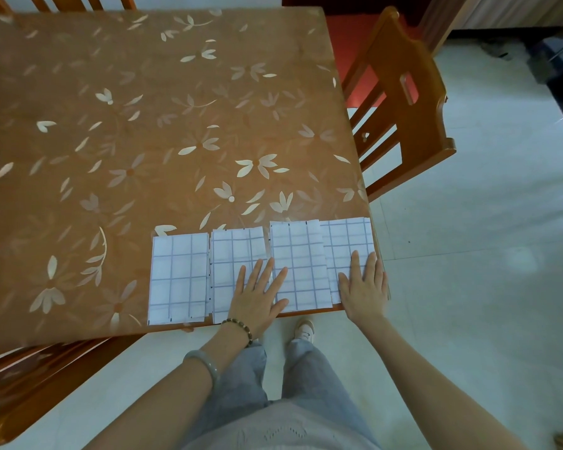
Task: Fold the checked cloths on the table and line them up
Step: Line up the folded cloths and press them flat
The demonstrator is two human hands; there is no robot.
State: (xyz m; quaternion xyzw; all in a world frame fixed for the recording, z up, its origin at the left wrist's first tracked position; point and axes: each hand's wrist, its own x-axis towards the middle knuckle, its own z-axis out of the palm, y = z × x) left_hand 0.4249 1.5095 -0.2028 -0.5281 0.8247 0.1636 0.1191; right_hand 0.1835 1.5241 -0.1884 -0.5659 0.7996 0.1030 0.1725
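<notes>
1. Cloths, four folded, are ranged along the near edge of the tabletop.
2. The left hand and right hand are pressed flat on them, gripping nothing.
3. The overlapping right pair is best slid apart, not lifted.

Left hand flat, palm down, fingers spread straight. Right hand flat, palm down, fingers together. Both forearms extended forward.
</notes>
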